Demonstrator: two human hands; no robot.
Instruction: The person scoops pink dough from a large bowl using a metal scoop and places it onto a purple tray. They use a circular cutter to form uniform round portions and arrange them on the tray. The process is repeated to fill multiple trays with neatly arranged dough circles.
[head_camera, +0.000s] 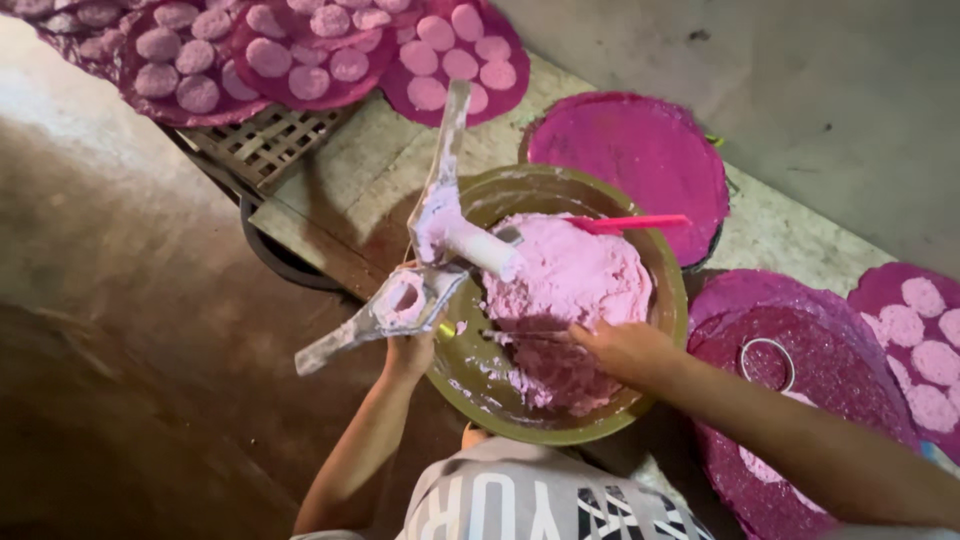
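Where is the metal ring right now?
In the head view, the metal ring lies at the right on a dark pink round tray, just right of the green bowl.

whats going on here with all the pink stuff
A person is working pink dough in a wide olive-green bowl. The left hand holds a dough-smeared hinged metal press at the bowl's rim, its cup packed with dough. The right hand rests on the dough with a thin tool. A pink spatula lies in the bowl. Round magenta trays around it carry pressed pink discs.
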